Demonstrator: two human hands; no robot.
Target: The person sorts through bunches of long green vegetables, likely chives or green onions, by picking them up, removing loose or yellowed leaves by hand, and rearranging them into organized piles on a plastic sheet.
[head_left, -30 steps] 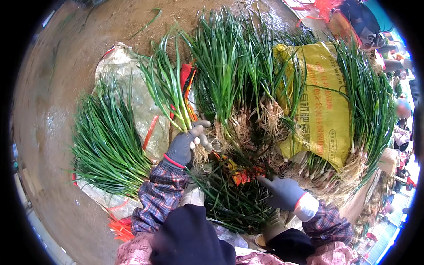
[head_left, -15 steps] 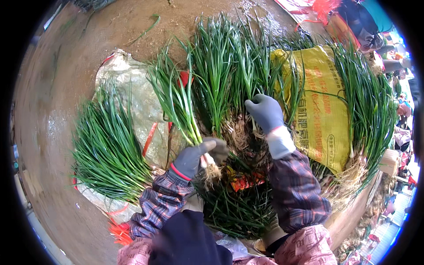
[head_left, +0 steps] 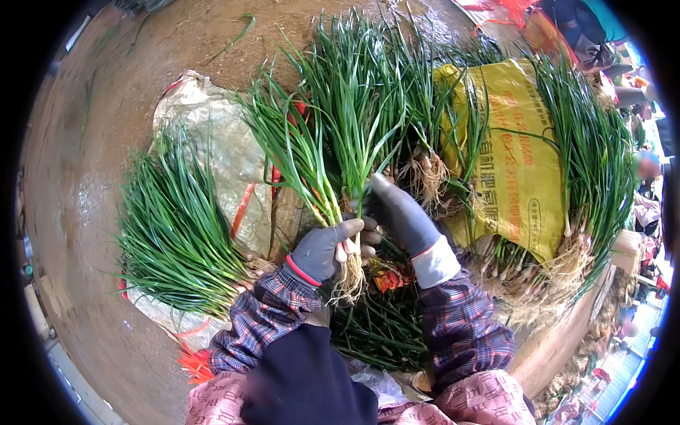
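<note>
Grey-gloved fingers (head_left: pixel 352 228) of the left hand (head_left: pixel 320 249) curl tight around the white stems of a small bunch (head_left: pixel 312 163) of green onions, just above the pale roots (head_left: pixel 348 282) hanging below the fist. The right hand (head_left: pixel 401 214), gloved the same, comes in from the other side, its fingers closed against the same stems at the top of the grip, touching the left thumb. The bunch stands nearly upright, leaves fanning up and away from the person, over the middle of the heap. Plaid sleeves (head_left: pixel 464 322) run back from both wrists. Left of the hands a tidy pile (head_left: pixel 177 237) of onions lies on a crumpled clear sheet (head_left: pixel 209 145) on the wet ground (head_left: pixel 85 127). Behind and right, more onions (head_left: pixel 588 156) lie across a yellow sack (head_left: pixel 520 163), roots toward the person. Beneath the wrists lie darker greens (head_left: pixel 379 329) and an orange scrap (head_left: pixel 389 278).
</note>
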